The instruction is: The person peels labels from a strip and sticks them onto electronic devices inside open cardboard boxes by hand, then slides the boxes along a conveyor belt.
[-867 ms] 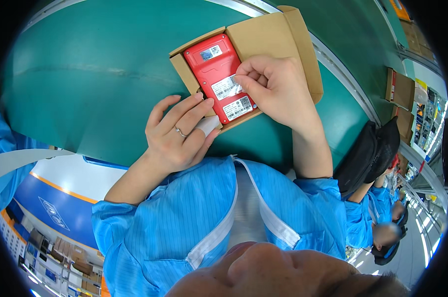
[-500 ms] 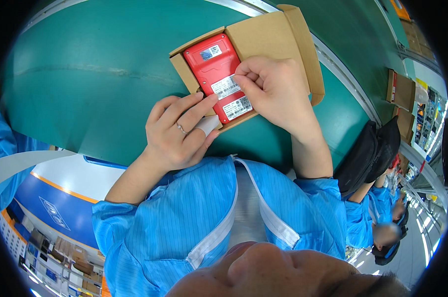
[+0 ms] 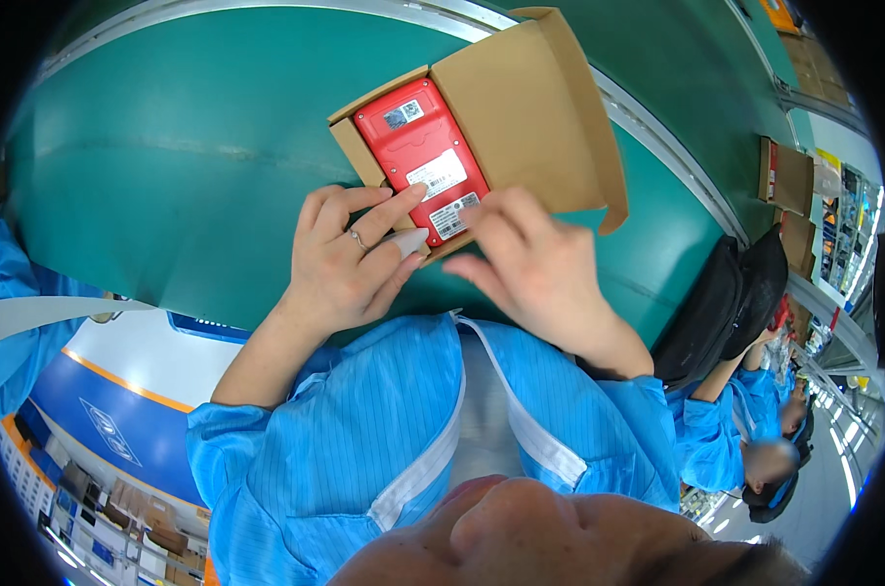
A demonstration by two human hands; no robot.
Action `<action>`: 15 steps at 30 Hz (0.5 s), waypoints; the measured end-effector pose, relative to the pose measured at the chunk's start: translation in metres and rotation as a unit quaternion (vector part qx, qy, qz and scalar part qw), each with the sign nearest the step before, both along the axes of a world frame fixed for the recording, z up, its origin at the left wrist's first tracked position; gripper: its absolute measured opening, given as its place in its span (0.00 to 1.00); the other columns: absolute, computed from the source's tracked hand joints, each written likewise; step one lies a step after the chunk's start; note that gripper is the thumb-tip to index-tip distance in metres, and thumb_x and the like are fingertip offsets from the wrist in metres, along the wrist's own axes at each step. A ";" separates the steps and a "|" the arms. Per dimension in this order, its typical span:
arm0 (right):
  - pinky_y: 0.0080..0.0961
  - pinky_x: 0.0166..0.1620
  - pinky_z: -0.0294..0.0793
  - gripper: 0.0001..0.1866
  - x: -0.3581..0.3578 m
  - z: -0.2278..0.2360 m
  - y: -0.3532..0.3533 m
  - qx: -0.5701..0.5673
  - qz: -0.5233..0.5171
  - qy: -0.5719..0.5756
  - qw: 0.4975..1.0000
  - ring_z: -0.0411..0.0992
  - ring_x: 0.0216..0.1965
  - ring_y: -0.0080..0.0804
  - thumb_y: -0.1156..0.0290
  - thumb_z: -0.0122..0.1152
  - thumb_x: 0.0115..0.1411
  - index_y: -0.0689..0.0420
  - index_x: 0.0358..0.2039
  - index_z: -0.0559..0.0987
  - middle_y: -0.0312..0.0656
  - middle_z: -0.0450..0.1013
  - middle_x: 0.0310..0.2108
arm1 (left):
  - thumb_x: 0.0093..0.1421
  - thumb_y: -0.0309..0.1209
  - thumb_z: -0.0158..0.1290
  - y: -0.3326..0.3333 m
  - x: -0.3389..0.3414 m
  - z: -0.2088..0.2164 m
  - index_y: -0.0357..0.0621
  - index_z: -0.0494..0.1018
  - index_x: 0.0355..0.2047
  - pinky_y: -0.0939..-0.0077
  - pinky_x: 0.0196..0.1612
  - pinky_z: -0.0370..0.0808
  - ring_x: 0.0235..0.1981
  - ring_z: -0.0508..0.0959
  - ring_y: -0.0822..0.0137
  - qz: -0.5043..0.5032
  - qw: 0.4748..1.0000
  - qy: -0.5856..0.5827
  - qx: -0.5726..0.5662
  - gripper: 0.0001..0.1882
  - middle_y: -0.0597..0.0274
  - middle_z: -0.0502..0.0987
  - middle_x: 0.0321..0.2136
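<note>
A red handheld device (image 3: 399,146) lies back side up in an open brown cardboard box (image 3: 521,107). White labels with print and codes are on its back, among them a middle label (image 3: 441,174) and a lower label (image 3: 449,221). My left hand (image 3: 340,259) rests at the box's near left corner, its index fingertip on the device by the middle label. A curled white slip of paper (image 3: 410,240) is pinched between that hand's thumb and fingers. My right hand (image 3: 540,269) hovers at the box's near right corner, thumb and fingers apart, with nothing seen in them.
The box stands on a green table (image 3: 169,186), its lid folded out to the right. A metal rail (image 3: 657,137) runs along the far side. Black bags (image 3: 721,313) lie at the right, near another person in blue (image 3: 706,439). More cardboard boxes (image 3: 792,181) stand farther right.
My right hand has come off the middle label and moved down toward me, its fingers spreading. The box and device have shifted slightly. My left hand still holds the white slip.
</note>
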State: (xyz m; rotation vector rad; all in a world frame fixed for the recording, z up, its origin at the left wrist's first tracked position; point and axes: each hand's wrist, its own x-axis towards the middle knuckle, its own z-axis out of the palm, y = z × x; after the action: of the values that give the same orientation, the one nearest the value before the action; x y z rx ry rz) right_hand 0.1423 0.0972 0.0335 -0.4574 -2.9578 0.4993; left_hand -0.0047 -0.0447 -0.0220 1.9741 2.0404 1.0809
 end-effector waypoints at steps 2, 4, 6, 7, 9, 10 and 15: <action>0.20 0.20 0.71 0.14 0.008 -0.019 -0.010 -0.009 0.017 0.006 1.000 0.71 0.22 0.24 0.70 0.63 0.43 0.54 0.33 0.73 0.39 0.64 0.32 | 0.44 0.31 0.60 0.001 -0.003 -0.001 0.46 0.75 0.28 0.64 0.41 0.68 0.41 0.72 0.60 -0.002 1.000 -0.001 0.018 0.10 0.62 0.75 0.46; 0.20 0.20 0.71 0.13 0.010 -0.037 -0.015 0.043 0.017 0.045 0.998 0.70 0.22 0.24 0.71 0.62 0.43 0.54 0.32 0.73 0.38 0.64 0.32 | 0.44 0.29 0.59 0.001 -0.009 -0.002 0.42 0.74 0.27 0.64 0.38 0.70 0.39 0.74 0.57 -0.012 0.999 -0.016 0.047 0.09 0.58 0.76 0.43; 0.21 0.24 0.73 0.10 0.017 -0.036 -0.013 0.078 0.014 0.064 0.995 0.71 0.26 0.28 0.75 0.59 0.43 0.56 0.30 0.75 0.40 0.68 0.34 | 0.45 0.27 0.58 -0.001 -0.008 -0.004 0.40 0.73 0.25 0.63 0.37 0.71 0.37 0.74 0.55 -0.002 0.995 -0.033 0.093 0.07 0.55 0.77 0.41; 0.21 0.24 0.73 0.10 0.024 -0.036 -0.008 0.093 0.004 0.067 0.993 0.71 0.26 0.28 0.75 0.59 0.43 0.56 0.30 0.75 0.40 0.68 0.34 | 0.46 0.25 0.57 -0.004 -0.003 -0.005 0.38 0.72 0.24 0.63 0.35 0.72 0.36 0.75 0.54 0.017 0.990 -0.057 0.131 0.06 0.53 0.78 0.39; 0.19 0.18 0.70 0.12 0.039 -0.034 0.018 0.175 -0.001 0.133 0.976 0.68 0.22 0.24 0.73 0.59 0.42 0.53 0.31 0.73 0.38 0.64 0.30 | 0.49 0.23 0.54 -0.003 -0.003 0.002 0.34 0.69 0.23 0.63 0.35 0.73 0.34 0.75 0.50 0.013 0.989 -0.069 0.133 0.05 0.50 0.78 0.35; 0.20 0.19 0.70 0.12 0.052 -0.033 0.034 0.191 -0.028 0.126 0.973 0.69 0.23 0.26 0.73 0.57 0.43 0.52 0.31 0.73 0.38 0.64 0.30 | 0.50 0.22 0.54 -0.004 -0.002 -0.001 0.34 0.69 0.22 0.63 0.35 0.73 0.34 0.75 0.50 0.020 0.987 -0.070 0.140 0.05 0.49 0.78 0.35; 0.34 0.29 0.76 0.09 0.136 0.002 0.155 0.284 -0.269 0.115 0.913 0.74 0.31 0.43 0.72 0.60 0.51 0.54 0.34 0.73 0.42 0.68 0.37 | 0.52 0.22 0.51 -0.002 0.008 0.001 0.32 0.70 0.21 0.63 0.37 0.71 0.34 0.74 0.51 0.002 0.987 -0.067 0.145 0.05 0.51 0.78 0.33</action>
State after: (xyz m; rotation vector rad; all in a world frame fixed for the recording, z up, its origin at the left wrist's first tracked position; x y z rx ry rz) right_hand 0.2787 0.2521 0.0355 -0.9956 -2.4225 -0.3360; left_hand 0.0035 -0.0469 -0.0207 1.9559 1.9094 1.5427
